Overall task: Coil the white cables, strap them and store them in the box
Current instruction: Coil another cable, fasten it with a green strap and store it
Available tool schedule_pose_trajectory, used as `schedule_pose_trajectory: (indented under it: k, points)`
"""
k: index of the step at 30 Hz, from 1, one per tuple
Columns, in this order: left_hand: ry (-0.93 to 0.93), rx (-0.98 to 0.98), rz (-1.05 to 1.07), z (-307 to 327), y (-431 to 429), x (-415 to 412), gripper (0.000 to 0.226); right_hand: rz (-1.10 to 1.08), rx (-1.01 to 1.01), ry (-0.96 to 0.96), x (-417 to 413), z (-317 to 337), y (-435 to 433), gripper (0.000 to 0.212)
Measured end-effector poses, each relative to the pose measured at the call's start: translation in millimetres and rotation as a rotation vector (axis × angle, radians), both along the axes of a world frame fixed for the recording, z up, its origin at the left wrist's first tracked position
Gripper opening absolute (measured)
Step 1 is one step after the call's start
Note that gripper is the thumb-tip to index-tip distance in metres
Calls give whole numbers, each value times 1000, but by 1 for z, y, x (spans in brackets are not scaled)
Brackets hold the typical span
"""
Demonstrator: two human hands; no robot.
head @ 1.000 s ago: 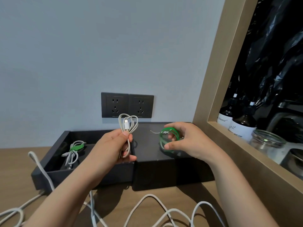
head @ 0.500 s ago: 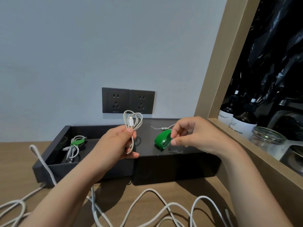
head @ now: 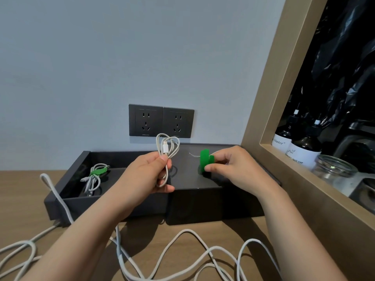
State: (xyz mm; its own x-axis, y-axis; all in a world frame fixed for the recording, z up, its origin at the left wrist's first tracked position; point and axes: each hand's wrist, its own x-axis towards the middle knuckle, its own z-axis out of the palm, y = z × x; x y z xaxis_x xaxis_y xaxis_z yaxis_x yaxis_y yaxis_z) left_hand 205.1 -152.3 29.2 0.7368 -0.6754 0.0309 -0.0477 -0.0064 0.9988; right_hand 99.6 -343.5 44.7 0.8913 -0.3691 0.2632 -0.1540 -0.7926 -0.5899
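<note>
**Q.** Why are the main things placed and held this way?

**A.** The black box [head: 101, 207] stands against the wall. Its open left compartment probably lies within reach so finished bundles can be dropped in. One strapped cable [head: 94, 175] is already in it. The left hand [head: 150, 175] hovers above the box's middle. Its fingers are curled and its thumb is pressed on the coiled white cable [head: 167, 151], apparently to keep the loops from springing apart. One plug stands up inside the loops. The right hand [head: 233, 167] is near the coil, above the closed black block [head: 192, 179] on the right. Its thumb and forefinger pinch the green strap [head: 205, 159], which is folded and not yet touching the coil. Judged step: strapping, with storing to follow.

**Q.** What surrounds them, and what obstructs?

**A.** The wooden table [head: 24, 199] carries everything. A wooden frame [head: 263, 98] bounds the right side and leaves the right arm little room. Loose white cables [head: 182, 250] sprawl in front, uncoiled. One crosses the box's left front corner and could snag a bundle going in. Behind the frame are dark bottles [head: 302, 151] and a glass jar [head: 332, 167]. Two wall sockets [head: 161, 122] sit above the box, with nothing plugged in.
</note>
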Motion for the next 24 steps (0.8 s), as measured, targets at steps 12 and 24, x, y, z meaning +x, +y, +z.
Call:
schedule_pose_trajectory:
  k: [12, 24]
  points:
    - [-23, -5, -14, -1, -1, -1, 32, -70, 108, -221, -7, 11, 0, 21]
    - [-52, -21, -8, -1, -1, -1, 32, 26, 470, -275, -20, 25, -8, 10]
